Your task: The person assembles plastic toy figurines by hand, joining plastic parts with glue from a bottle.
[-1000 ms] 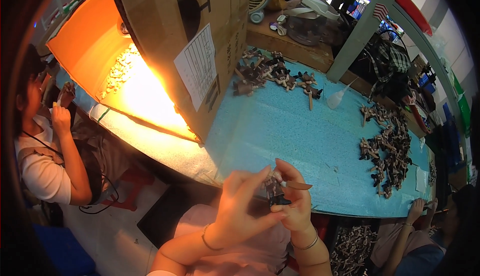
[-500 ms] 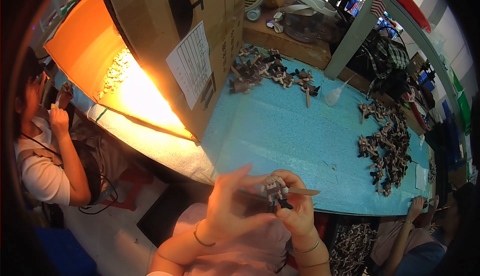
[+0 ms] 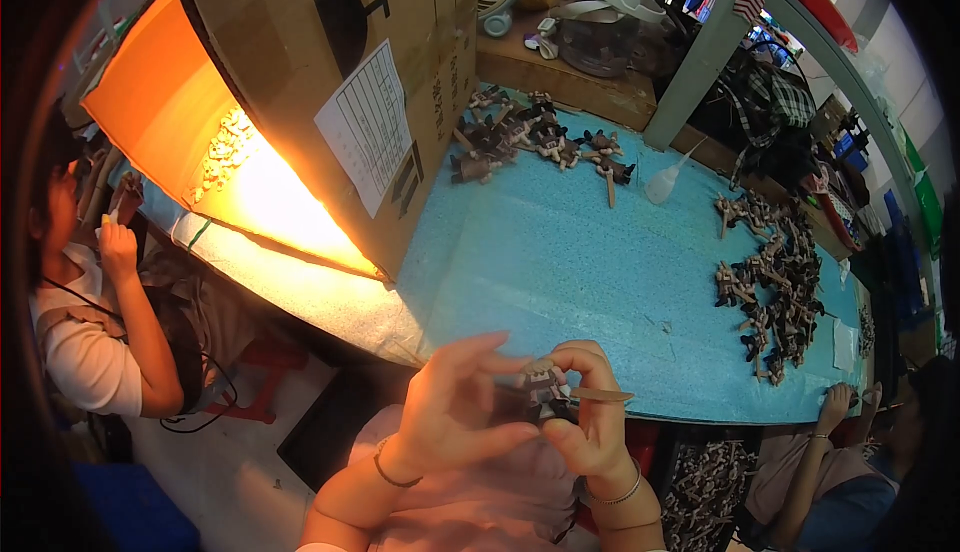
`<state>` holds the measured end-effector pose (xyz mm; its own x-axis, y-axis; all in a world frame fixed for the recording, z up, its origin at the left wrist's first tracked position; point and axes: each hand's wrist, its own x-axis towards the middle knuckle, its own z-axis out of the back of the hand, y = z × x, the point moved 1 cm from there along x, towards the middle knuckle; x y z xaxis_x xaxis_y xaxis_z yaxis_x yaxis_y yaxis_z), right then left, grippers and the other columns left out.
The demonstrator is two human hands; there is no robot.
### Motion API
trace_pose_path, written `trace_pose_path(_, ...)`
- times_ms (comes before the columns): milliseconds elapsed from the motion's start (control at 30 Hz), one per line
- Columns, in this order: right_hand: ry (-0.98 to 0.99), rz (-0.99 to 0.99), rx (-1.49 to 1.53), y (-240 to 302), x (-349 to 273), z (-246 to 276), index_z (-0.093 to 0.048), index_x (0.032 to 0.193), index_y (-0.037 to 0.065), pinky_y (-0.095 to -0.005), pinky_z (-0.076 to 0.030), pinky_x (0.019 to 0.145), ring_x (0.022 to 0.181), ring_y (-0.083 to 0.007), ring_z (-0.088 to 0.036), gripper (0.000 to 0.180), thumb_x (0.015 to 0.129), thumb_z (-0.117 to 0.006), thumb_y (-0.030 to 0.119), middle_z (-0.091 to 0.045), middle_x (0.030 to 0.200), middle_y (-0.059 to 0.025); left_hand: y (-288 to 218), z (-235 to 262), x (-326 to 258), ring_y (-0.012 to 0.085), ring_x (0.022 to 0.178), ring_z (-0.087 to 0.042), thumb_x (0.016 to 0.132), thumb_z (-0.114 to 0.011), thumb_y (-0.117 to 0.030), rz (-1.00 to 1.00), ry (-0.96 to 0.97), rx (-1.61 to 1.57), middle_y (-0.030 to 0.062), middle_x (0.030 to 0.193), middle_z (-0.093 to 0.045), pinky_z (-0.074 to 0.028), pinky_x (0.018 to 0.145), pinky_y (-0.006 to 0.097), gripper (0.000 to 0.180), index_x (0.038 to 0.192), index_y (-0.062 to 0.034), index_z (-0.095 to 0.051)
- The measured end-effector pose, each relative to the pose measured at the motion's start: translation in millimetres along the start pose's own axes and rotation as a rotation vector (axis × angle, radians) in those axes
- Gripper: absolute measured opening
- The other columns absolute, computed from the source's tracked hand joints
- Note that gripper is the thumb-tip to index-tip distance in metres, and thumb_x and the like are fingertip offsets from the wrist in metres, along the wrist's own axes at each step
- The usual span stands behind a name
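My left hand [image 3: 455,407] and my right hand [image 3: 592,422] meet just below the near edge of the blue table [image 3: 590,282]. Between their fingertips sits a small brown and grey figurine part [image 3: 545,387]. My right hand also holds a thin wooden stick [image 3: 600,394] that points right. My left thumb and fingers curl around the part from the left, the index finger stretched out above it. My lap in pale pink cloth lies under both hands.
A large cardboard box [image 3: 330,102], lit orange inside, stands at the table's left. Piles of similar dark figurine parts [image 3: 775,282] lie at the right, and another heap of parts [image 3: 530,137] at the back. A squeeze bottle [image 3: 665,182] lies near the post. One person [image 3: 90,322] sits left, another person's hands [image 3: 845,407] at right.
My hands have shifted slightly, turning the small part between the fingers; the left fingers have closed in more around it. The stick stays in my right hand.
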<state>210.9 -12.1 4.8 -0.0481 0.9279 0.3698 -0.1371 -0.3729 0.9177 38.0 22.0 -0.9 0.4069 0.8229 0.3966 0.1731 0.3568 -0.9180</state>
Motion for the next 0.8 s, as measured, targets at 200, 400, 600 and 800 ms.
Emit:
trace_pose_path(200, -0.004, 0.04, -0.093, 2.4, -0.6, 1.7, -0.052, 0.103, -0.002, -0.0335, -0.041, 0.077, 0.088, -0.0235, -0.048, 0.051, 0.074, -0.067, 0.036, -0.05, 0.096, -0.0138, 3.5, -5.0, 6.4, 0.003, 0.061, -0.043, 0.067, -0.08, -0.01, -0.132, -0.022, -0.103, 0.0093, 0.106, -0.063, -0.037, 0.052, 0.018, 0.074, 0.126, -0.0006, -0.038)
trace_pose_path(400, -0.038, 0.028, -0.08, 6.8, -0.5, 1.1, -0.053, 0.103, -0.002, -0.0331, -0.042, 0.077, 0.087, -0.0237, -0.049, 0.047, 0.074, -0.067, 0.032, -0.051, 0.094, -0.0137, 1.2, -3.5, 1.9, 0.0063, 0.073, -0.051, 0.067, -0.08, -0.009, -0.013, 0.0, -0.112, 0.0109, 0.107, -0.062, -0.04, 0.058, 0.02, 0.073, 0.126, -0.0004, -0.037)
trace_pose_path(600, -0.013, 0.039, -0.14, 7.5, -0.1, 2.2, -0.052, 0.104, -0.002, -0.0339, -0.042, 0.076, 0.087, -0.0251, -0.05, 0.045, 0.073, -0.067, 0.028, -0.052, 0.094, -0.0136, 2.7, -7.8, 3.9, 0.0062, 0.07, -0.047, 0.066, -0.081, -0.013, -0.043, -0.029, -0.156, 0.0116, 0.107, -0.062, -0.04, 0.065, 0.02, 0.075, 0.125, 0.0001, -0.037)
trace_pose_path(800, -0.009, 0.051, -0.17, 8.7, 0.4, 3.3, -0.052, 0.104, -0.002, -0.0346, -0.042, 0.076, 0.087, -0.0255, -0.049, 0.045, 0.074, -0.067, 0.029, -0.052, 0.094, -0.0137, -0.3, -2.6, 1.1, 0.0066, 0.068, -0.043, 0.067, -0.081, -0.02, 0.024, 0.008, -0.05, 0.0147, 0.112, -0.06, -0.042, 0.071, 0.02, 0.076, 0.124, 0.0007, -0.036)
